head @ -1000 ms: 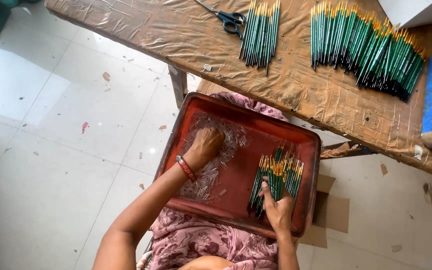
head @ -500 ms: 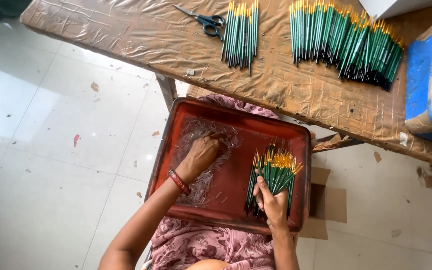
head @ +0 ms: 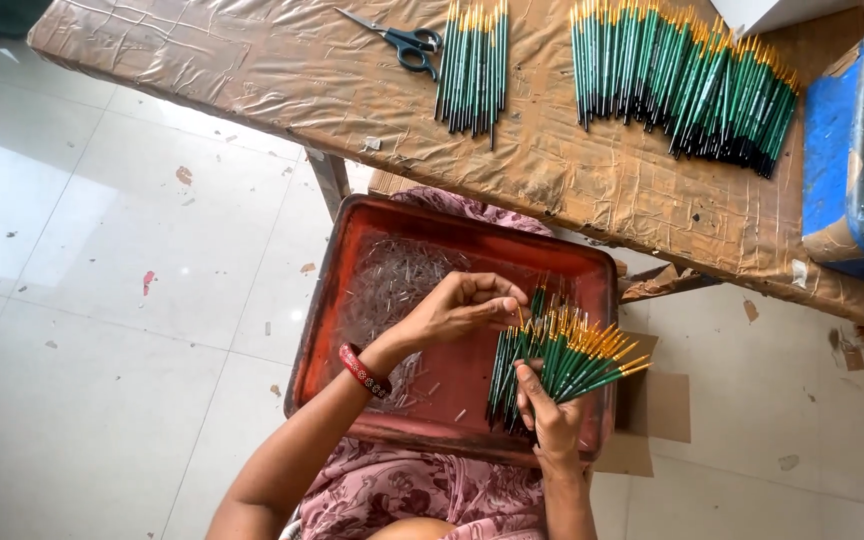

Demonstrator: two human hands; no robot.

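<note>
We see the right hand (head: pixel 550 420) clamped around the lower ends of a fanned bundle of green paintbrushes (head: pixel 557 355), which rests in the right half of the red tray (head: pixel 452 225) on the person's lap; gripping the handles low seems to let the yellow-tipped ends spread so that single brushes can be reached. The left hand (head: pixel 462 308), with a red bangle (head: pixel 364 370) at its wrist, has its fingertips pinched together right at the top of that fan, apparently on something small, though we cannot make out what sits between them. The left half of the tray holds a heap of thin clear sleeves or caps (head: pixel 392 285), close to that hand, which would explain the split of the tray into two zones. On the brown-wrapped table (head: pixel 252 60) beyond lie scissors (head: pixel 404 42), a small row of brushes (head: pixel 474 65) and a large row (head: pixel 682 80), laid parallel as if sorted. A blue crate (head: pixel 842 150) at the right is cut off by the frame; a few more brushes show inside it. The tray hides most of the lap, and the brush bristles are too small to judge.
</note>
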